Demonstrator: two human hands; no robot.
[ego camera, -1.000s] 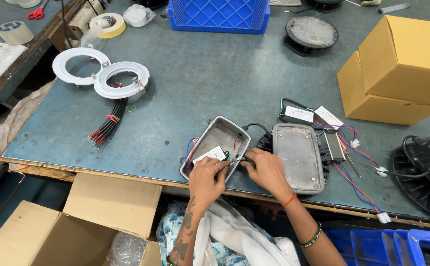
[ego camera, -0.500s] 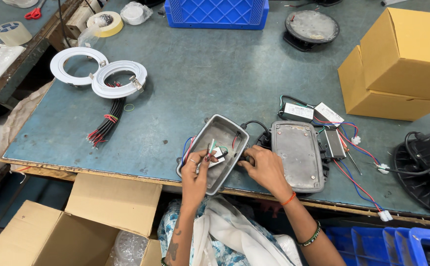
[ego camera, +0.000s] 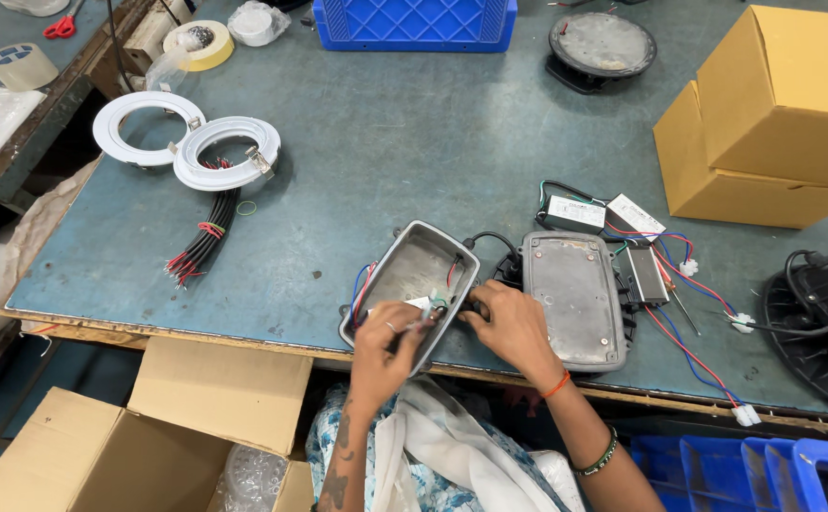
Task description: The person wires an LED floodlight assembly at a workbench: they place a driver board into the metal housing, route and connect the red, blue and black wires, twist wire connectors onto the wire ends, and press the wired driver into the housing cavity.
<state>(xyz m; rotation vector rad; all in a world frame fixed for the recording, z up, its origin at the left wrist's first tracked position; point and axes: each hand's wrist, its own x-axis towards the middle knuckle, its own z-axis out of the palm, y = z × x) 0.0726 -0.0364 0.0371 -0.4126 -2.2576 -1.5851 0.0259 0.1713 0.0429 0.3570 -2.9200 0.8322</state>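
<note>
A: What is seen nearest?
B: The left hand (ego camera: 387, 341) is pinched on small wires (ego camera: 430, 305) inside the grey housing (ego camera: 412, 280); the right hand (ego camera: 512, 327) is curled at its 3 o'clock rim.
A: And beyond?
B: A grey lid (ego camera: 573, 296) lies at 3 o'clock; white rings (ego camera: 227, 154) at 10 o'clock on the surface (ego camera: 395, 152).

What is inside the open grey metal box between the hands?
Inside the grey metal box: red and blue wires at its walls, mostly bare floor. The left hand covers the near end, pinching a small white piece; anything beneath it is hidden.
</note>
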